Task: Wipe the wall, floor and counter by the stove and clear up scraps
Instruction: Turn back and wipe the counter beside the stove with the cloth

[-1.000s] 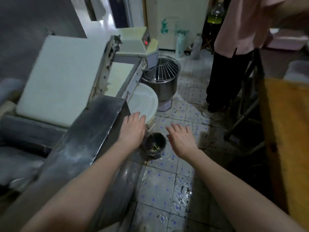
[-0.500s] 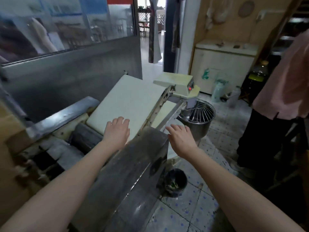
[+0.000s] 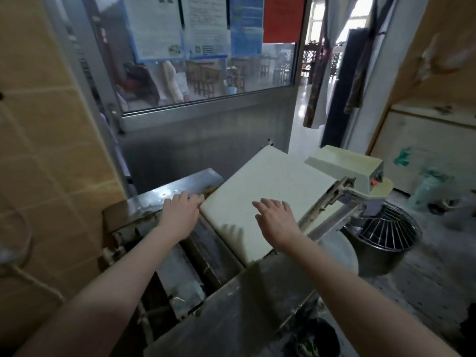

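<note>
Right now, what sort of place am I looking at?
Probably a small eatery's back kitchen: a dough mixer on the floor, a white board on a steel machine, and a window onto a dining room.

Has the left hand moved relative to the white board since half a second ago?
Yes. The left hand shifted left off the white board to the steel ledge beside it.

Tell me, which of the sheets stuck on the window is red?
The rightmost sheet is plain red; the three to its left are white or blue and carry print.
</note>
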Demonstrator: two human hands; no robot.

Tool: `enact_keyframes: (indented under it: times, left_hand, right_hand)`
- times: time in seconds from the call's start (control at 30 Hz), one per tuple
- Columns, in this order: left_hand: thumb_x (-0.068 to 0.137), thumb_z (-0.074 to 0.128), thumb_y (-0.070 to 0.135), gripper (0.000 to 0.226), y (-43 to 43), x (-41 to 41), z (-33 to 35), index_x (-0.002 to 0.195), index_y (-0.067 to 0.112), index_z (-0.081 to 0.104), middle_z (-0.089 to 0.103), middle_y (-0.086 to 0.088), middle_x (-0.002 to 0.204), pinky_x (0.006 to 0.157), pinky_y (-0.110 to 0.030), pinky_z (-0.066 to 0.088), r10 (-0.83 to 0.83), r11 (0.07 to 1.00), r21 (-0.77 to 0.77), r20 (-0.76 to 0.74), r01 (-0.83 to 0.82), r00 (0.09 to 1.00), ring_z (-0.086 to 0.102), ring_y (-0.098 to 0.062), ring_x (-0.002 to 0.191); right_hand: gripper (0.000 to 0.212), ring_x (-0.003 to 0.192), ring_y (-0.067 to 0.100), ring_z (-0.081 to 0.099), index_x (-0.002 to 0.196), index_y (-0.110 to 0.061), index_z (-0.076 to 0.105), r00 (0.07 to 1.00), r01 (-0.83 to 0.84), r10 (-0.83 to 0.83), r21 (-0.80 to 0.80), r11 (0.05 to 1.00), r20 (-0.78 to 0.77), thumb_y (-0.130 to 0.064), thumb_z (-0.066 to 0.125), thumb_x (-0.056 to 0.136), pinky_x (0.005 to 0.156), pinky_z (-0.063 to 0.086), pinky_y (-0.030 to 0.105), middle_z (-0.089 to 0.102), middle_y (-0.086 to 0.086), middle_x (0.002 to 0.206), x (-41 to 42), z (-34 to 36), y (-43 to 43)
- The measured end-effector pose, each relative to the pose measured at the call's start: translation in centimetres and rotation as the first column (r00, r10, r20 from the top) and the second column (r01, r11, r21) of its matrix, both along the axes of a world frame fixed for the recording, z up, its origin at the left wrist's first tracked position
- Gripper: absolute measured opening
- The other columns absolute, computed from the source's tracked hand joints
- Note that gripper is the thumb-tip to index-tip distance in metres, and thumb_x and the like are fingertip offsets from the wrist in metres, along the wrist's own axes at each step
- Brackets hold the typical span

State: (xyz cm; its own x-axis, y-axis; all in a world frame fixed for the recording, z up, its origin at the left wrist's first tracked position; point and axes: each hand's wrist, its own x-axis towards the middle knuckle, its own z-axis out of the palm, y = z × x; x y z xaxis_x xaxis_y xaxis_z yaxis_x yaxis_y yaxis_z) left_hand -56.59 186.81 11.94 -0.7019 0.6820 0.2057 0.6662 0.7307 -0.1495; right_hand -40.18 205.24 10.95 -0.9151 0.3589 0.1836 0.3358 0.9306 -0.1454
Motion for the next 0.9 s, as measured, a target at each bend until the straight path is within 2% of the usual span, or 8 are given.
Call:
enact_keyframes:
  times: [0.17,0.3,0.47,0.53,0.6,0.67,0.77,0.9]
  left_hand:
    - [0.095,0.043,0.026,0.032,-3.1,0.0,0.2,0.125,0.017,0.046,0.052,-0.006,0.125,0.09,-0.039,0.043,0.18,0.983,0.036,0.004,-0.18,0.984,0.052,-0.027,0.113]
    - [0.096,0.041,0.023,0.035,-6.3,2.9,-0.3,0.13,0.017,0.042,0.048,-0.007,0.126,0.091,-0.039,0.039,0.375,0.925,0.052,0.037,-0.376,0.926,0.047,-0.027,0.116]
    - [0.098,0.036,0.02,0.032,-11.4,8.1,-0.6,0.128,0.015,0.045,0.046,-0.009,0.13,0.098,-0.041,0.037,0.659,0.748,-0.01,0.131,-0.664,0.74,0.045,-0.029,0.119]
    - [0.098,0.036,0.019,0.032,-14.0,10.9,-1.1,0.128,0.013,0.045,0.048,-0.009,0.127,0.094,-0.039,0.04,0.707,0.707,-0.049,0.07,-0.705,0.704,0.048,-0.028,0.115]
    - [0.097,0.039,0.022,0.028,-16.9,13.8,-1.4,0.122,0.015,0.047,0.052,-0.007,0.12,0.088,-0.038,0.044,0.781,0.624,-0.024,0.051,-0.781,0.622,0.052,-0.026,0.107]
    - [0.095,0.042,0.025,0.027,-19.7,16.3,-1.3,0.121,0.017,0.047,0.051,-0.006,0.121,0.088,-0.037,0.043,0.838,0.544,-0.028,0.055,-0.838,0.543,0.052,-0.025,0.109]
    - [0.094,0.045,0.028,0.035,-24.0,20.2,-1.2,0.127,0.016,0.045,0.05,-0.008,0.123,0.09,-0.039,0.042,0.879,0.475,-0.032,0.053,-0.879,0.473,0.051,-0.028,0.112]
    - [0.092,0.049,0.028,0.041,-30.0,25.9,-1.6,0.13,0.017,0.042,0.048,-0.008,0.126,0.092,-0.04,0.04,0.936,0.349,-0.035,0.066,-0.937,0.346,0.048,-0.029,0.115]
  right_hand:
    - [0.04,0.13,0.03,0.039,0.138,-0.022,0.037,0.967,-0.253,0.254,0.032,0.967,-0.031,-0.027,0.034,0.099,0.107,0.026,0.045,0.044,0.006,0.141,-4.8,-0.1,-0.5]
    - [0.039,0.123,0.029,0.044,0.131,-0.022,0.041,0.877,-0.478,0.48,0.076,0.875,-0.008,-0.023,0.045,0.092,0.101,0.031,0.041,0.048,0.005,0.134,-7.4,-0.2,-2.8]
    - [0.038,0.127,0.027,0.04,0.133,-0.023,0.041,0.711,-0.703,0.703,0.056,0.709,0.008,-0.022,0.039,0.095,0.108,0.027,0.044,0.048,0.005,0.134,-8.3,-0.6,-7.0]
    - [0.042,0.13,0.027,0.038,0.138,-0.022,0.037,0.645,-0.764,0.764,0.051,0.644,0.021,-0.022,0.039,0.096,0.109,0.026,0.045,0.045,0.005,0.138,-8.3,-0.9,-8.9]
    - [0.043,0.132,0.027,0.035,0.139,-0.022,0.036,0.584,-0.812,0.811,0.035,0.583,0.039,-0.022,0.04,0.096,0.109,0.026,0.045,0.042,0.004,0.141,-8.2,-1.1,-11.5]
    - [0.042,0.133,0.027,0.034,0.137,-0.022,0.039,0.522,-0.853,0.851,-0.003,0.523,0.061,-0.022,0.043,0.095,0.11,0.026,0.046,0.041,0.004,0.143,-8.0,-1.2,-14.6]
    - [0.04,0.132,0.027,0.036,0.134,-0.02,0.041,0.421,-0.906,0.903,0.0,0.423,0.084,-0.021,0.043,0.094,0.11,0.026,0.047,0.042,0.004,0.142,-7.0,-1.4,-19.9]
    - [0.039,0.126,0.031,0.042,0.134,-0.02,0.041,0.305,-0.951,0.95,-0.024,0.307,0.071,-0.018,0.038,0.095,0.105,0.032,0.047,0.046,0.006,0.137,-4.6,-0.9,-26.8]
